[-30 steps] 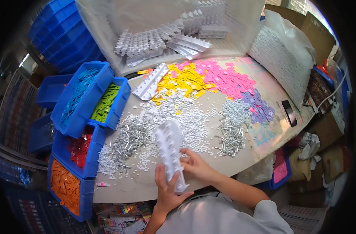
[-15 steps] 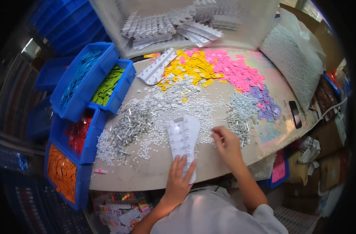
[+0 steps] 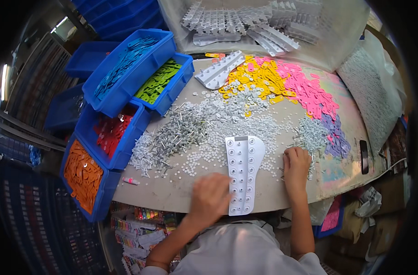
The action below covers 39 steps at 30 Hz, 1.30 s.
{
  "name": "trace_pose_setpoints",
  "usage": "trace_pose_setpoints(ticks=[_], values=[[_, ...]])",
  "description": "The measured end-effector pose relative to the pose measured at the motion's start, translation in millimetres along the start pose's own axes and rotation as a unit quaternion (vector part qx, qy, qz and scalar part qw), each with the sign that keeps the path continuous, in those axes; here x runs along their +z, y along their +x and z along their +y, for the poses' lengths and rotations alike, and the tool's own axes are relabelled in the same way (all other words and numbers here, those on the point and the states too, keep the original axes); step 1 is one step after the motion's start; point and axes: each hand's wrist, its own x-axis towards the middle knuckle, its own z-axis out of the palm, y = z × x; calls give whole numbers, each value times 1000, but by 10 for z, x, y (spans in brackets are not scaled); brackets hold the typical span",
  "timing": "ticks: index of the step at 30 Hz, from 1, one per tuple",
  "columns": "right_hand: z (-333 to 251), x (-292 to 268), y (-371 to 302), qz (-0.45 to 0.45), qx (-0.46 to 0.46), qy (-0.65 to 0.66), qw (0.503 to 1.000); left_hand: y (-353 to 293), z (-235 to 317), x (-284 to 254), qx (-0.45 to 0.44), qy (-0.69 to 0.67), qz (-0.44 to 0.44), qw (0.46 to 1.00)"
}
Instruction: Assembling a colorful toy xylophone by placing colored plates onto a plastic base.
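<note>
Pinning the white holed tray (image 3: 242, 174) at the table edge (image 3: 172, 195) under my blurred left hand (image 3: 211, 198), grip unclear, right hand (image 3: 297, 166) curled fingers in grey pins (image 3: 310, 135); tray may tip off.

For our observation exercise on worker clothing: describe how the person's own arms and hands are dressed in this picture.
Both the left hand and the right hand are bare, with no gloves, rings or watch showing. The forearms are uncovered up to the elbows. A light grey-white garment covers the torso.
</note>
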Motion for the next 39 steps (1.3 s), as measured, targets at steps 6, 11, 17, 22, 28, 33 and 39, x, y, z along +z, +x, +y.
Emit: trace_pose_setpoints(ticks=[6, 11, 17, 22, 28, 33, 39], values=[[-53, -19, -40, 44, 66, 147, 986, -6, -954, -449, -140, 148, 114, 972], [-393, 121, 5, 37, 89, 300, 949, -164, -1222, -421, -161, 151, 87, 971], [-743, 339, 280, -6, -8, 346, 938, -126, -1187, -376, -150, 153, 106, 971], [-784, 479, 471, -30, -64, 269, 961, -71, -958, -346, -162, 28, 162, 973], [-775, 512, 450, -14, -152, 177, 972, 164, -571, -195, -116, -124, 169, 971], [-732, 198, 334, 48, -141, 136, 980, 445, -411, 36, -138, -192, 143, 961], [-259, -196, 7, 3, -22, -5, 1000, 911, -379, 296, -24, -111, 96, 989]])
